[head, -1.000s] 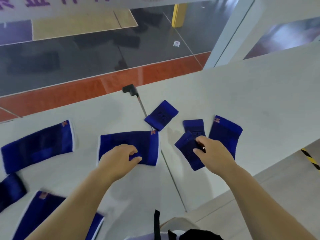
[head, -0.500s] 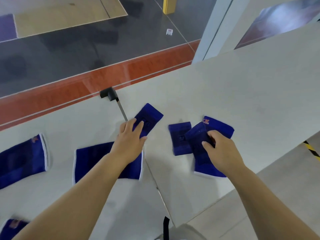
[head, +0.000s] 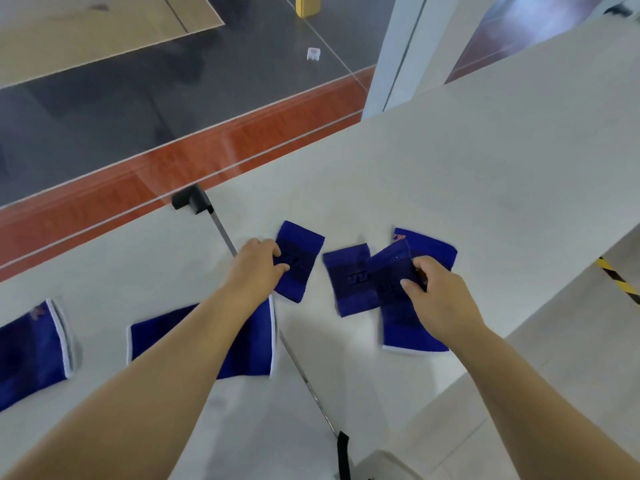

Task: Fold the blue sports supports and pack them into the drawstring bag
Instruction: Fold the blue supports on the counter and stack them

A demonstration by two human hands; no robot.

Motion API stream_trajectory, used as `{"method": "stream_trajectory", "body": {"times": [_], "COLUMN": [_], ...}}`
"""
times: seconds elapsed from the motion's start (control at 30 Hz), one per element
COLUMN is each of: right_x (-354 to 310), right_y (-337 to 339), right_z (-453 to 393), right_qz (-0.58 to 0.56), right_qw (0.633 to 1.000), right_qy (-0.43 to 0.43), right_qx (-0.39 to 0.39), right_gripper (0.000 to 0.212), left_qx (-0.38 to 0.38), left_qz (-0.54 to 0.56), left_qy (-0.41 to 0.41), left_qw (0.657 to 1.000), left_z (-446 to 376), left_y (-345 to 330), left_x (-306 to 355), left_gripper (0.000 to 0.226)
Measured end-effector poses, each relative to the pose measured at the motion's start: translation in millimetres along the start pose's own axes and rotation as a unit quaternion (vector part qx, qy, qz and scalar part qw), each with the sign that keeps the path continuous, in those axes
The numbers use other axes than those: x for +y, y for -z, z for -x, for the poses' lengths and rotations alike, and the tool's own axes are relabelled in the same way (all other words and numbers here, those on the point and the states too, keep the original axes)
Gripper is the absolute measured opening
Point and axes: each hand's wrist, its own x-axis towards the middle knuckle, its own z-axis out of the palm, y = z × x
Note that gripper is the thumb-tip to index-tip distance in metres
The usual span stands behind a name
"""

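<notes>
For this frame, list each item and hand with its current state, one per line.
left hand: fingers on the small support, grip unclear
small support: flat on the table
right hand: pinching the raised support
raised support: lifted at an angle over two others
middle support: flat, partly covered
long support: flat, partly covered
trimmed support: flat, unfolded, under the left forearm
far-left support: flat, unfolded

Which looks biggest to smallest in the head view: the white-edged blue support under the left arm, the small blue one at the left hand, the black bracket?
1. White-edged support
2. Small support
3. Bracket; farther away, so unsure.
</notes>
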Motion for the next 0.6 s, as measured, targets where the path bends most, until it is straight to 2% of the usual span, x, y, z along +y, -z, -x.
{"method": "stream_trajectory", "body": {"times": [0.17, 0.3, 0.47, 0.6], "right_x": [9, 13, 21, 27], "right_y": [2, 4, 9, 11], "right_z": [-2, -3, -1, 1], "right_qz": [-0.027, -0.043, -0.036, -0.029], "right_qw": [1.0, 0.999, 0.999, 1.0], "right_qy": [-0.01, -0.014, -0.007, -0.003], "right_qx": [0.001, 0.006, 0.002, -0.003], "right_gripper": [0.015, 0.019, 0.019, 0.018], "left_qx": [0.055, 0.0, -0.018, -0.024], "left_qz": [-0.03, 0.004, -0.053, -0.009], "left_qy": [-0.018, -0.059, 0.021, 0.052], "left_qw": [0.998, 0.998, 0.998, 0.998], "left_z": [17, 28, 24, 15], "left_y": [-12, -33, -64, -66], "left_x": [16, 49, 80, 88], "left_gripper": [0.036, 0.031, 0.057, 0.05]}}
